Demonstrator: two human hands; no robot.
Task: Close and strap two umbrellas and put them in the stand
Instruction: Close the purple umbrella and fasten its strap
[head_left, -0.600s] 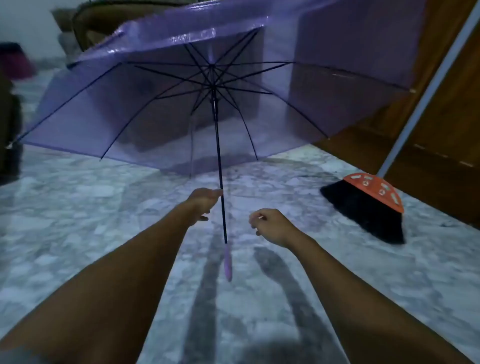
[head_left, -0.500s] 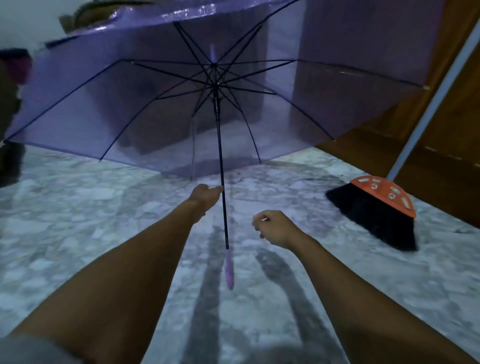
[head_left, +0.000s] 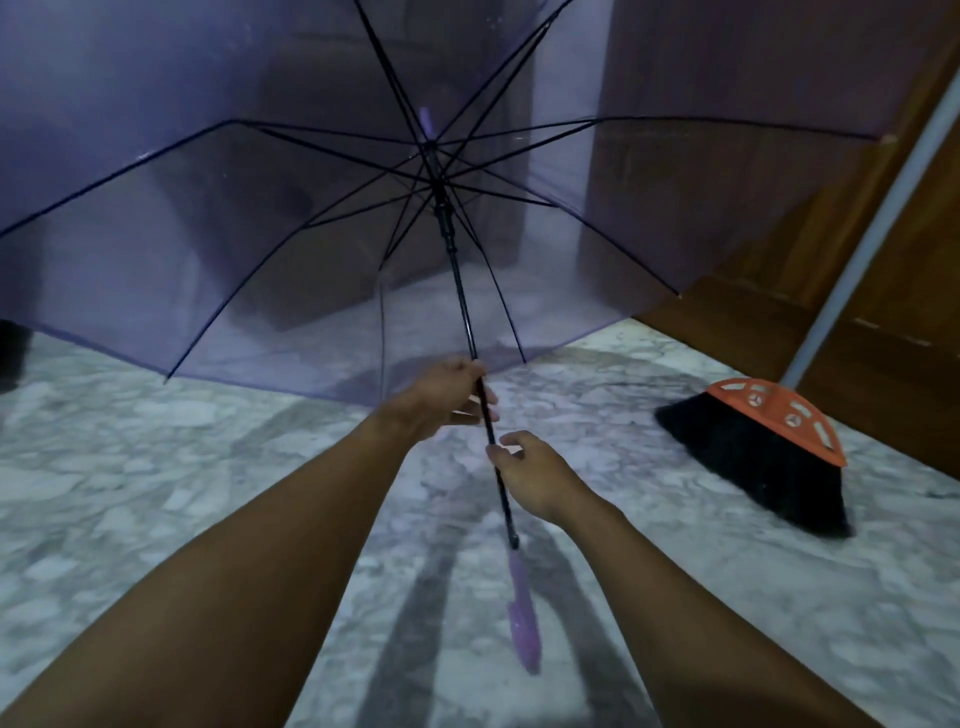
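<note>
The left hand (head_left: 447, 395) grips the shaft of the open purple umbrella (head_left: 234, 223), whose canopy spreads above and beyond both hands. Just below, the right hand (head_left: 530, 478), apart a moment ago, now pinches the shaft, so closing can likely begin. A broom (head_left: 769, 447) lies to their right.

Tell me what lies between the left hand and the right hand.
In the head view, only a short bare stretch of the umbrella's black shaft runs between the left hand, gripping higher up, and the right hand lower down.
</note>
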